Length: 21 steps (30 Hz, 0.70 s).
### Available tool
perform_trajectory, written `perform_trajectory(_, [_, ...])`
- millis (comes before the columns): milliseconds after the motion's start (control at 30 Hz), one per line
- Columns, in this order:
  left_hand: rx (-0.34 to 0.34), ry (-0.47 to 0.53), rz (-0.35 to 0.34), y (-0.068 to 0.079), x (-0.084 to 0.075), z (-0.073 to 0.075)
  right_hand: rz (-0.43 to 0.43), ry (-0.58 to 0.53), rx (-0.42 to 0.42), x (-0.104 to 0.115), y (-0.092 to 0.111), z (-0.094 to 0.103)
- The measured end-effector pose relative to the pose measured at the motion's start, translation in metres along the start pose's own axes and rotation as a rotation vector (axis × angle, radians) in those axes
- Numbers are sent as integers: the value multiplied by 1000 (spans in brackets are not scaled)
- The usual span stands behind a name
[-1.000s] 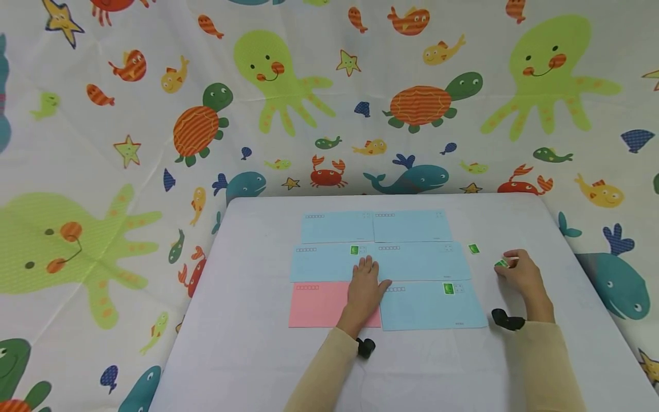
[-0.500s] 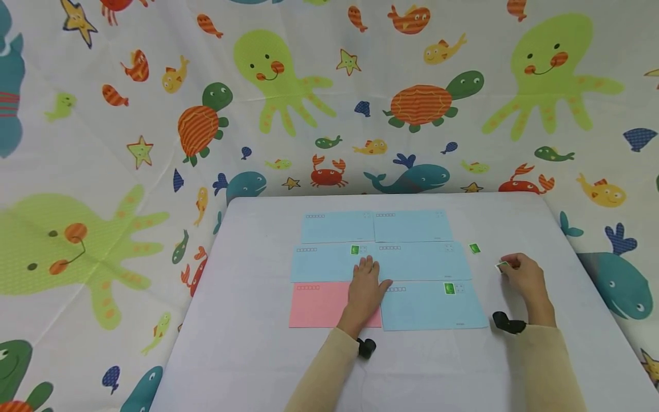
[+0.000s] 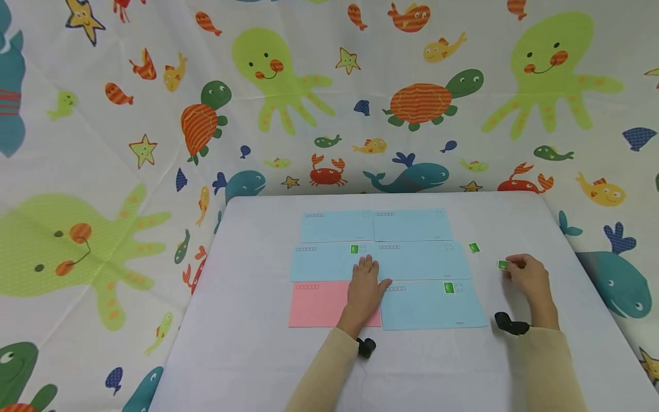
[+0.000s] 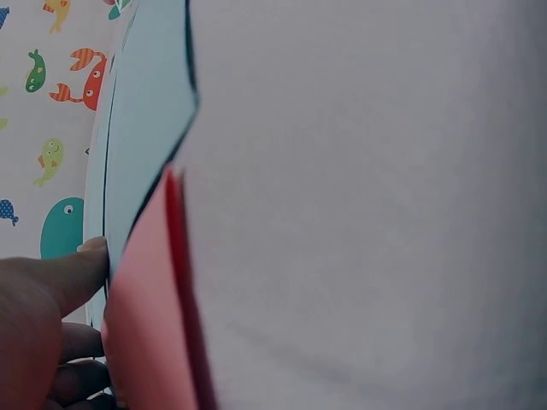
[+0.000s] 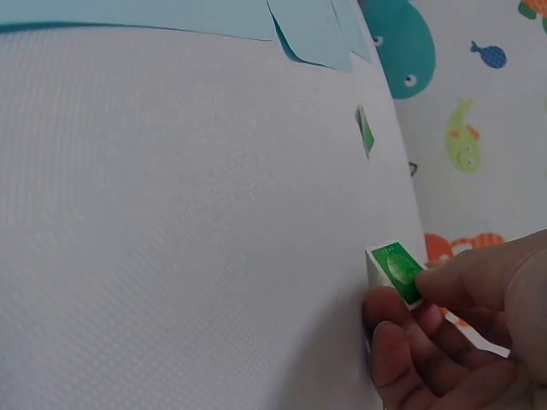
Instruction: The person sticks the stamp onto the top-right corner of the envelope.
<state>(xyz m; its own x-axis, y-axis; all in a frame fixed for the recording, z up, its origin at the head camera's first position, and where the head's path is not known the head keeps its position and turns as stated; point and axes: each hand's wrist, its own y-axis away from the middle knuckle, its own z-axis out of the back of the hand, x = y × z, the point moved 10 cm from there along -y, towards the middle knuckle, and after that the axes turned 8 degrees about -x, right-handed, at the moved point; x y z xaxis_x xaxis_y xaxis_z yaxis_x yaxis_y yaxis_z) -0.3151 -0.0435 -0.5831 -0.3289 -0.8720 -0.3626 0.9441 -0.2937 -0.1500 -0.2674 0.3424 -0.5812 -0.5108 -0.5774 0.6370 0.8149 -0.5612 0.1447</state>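
Observation:
My right hand [image 3: 530,280] pinches a small green postage stamp with a white border [image 5: 396,272] between thumb and fingertips, right of the envelopes. Its green face shows in both the head and right wrist views. My left hand [image 3: 364,289] lies with fingers spread over the pink envelope [image 3: 315,308] and the middle-left blue envelope [image 3: 321,267], covering part of each. Its thumb reaches the edge of the lower-right blue envelope [image 3: 432,312]. Green stamps sit on two blue envelopes: one stamp [image 3: 354,249] just beyond my left fingertips, another stamp [image 3: 449,288] at lower right.
A loose green stamp [image 3: 474,248] lies on the white table [image 3: 247,343] between the envelopes and my right hand. More blue envelopes, including the back-left envelope [image 3: 337,227], complete a close grid. Behind stands a sea-animal patterned cloth [image 3: 304,154].
My right hand has shifted slightly right, and the stamp in its fingers has turned so its green face shows plainly. My left hand stays in place.

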Motion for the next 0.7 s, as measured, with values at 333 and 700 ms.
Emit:
perform_trajectory(333, [-3,7,-5,1,0,0,-48,-89,4,-1,1,-1])
perform_trajectory(700, [9,19,4,1,0,-1,-60,-143,18,11,-3,-11])
